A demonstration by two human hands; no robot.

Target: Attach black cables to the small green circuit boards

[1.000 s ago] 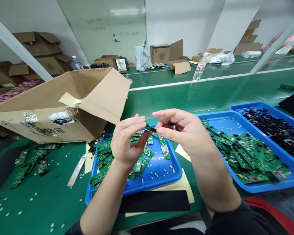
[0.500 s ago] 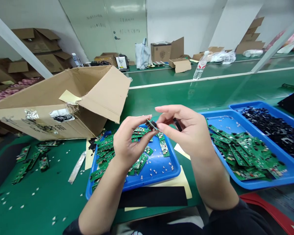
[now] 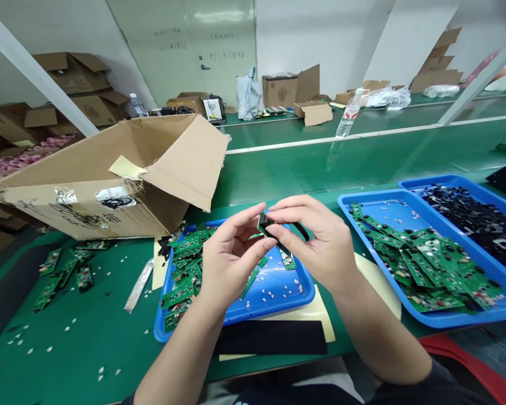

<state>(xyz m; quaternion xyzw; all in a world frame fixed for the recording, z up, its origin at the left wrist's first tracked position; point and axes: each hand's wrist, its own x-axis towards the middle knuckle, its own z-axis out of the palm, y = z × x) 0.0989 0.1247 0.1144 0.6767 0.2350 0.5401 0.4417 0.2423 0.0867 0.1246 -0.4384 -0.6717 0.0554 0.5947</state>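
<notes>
Above the blue tray (image 3: 274, 306), both hands come together on a small green circuit board (image 3: 263, 223) with a black part on its face. My left hand (image 3: 227, 259) pinches the board's left end between thumb and fingers. My right hand (image 3: 326, 247) closes on its right end with thumb and fingertips. A curved black strip (image 3: 302, 230) shows between the right hand's fingers; its far part is hidden. Under the hands, more green boards (image 3: 183, 292) are heaped in the tray's left part, and small white pieces lie to the right.
Another blue tray (image 3: 409, 304) of boards stands right, beside a blue tray (image 3: 405, 183) of black parts. A large open carton (image 3: 63, 211) stands left, near loose boards (image 3: 50, 287) and a clear packet (image 3: 139, 286). A black sheet (image 3: 274, 338) lies in front.
My right hand's fingers have closed in on the board, which has turned to a steeper angle. The view has shifted slightly left.
</notes>
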